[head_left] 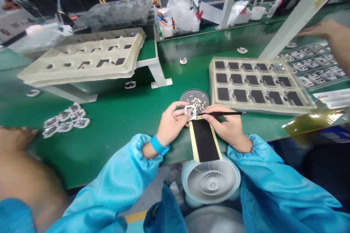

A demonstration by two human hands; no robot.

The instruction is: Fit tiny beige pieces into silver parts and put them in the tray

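Between its thumb and fingers, my left hand (172, 123) grips a small white-framed part (190, 111) with a grey centre. My right hand (228, 125) is closed round a thin black pen-like tool (222, 113), whose tip reaches the part's right side. Just behind both hands stands a round dark perforated dish (188, 96) scattered with tiny pale pieces (197, 102). Below the hands, a black strip with yellow edges (205, 140) lies over the front of the green table (125, 123).
Stacked clear trays with dark pieces (257, 79) stand to the right, a cream tray (82, 56) on a raised shelf to the left. Several white parts (65, 119) lie at left. Other people's arms (24, 167) reach in at both sides. A fan (212, 182) sits below the edge.
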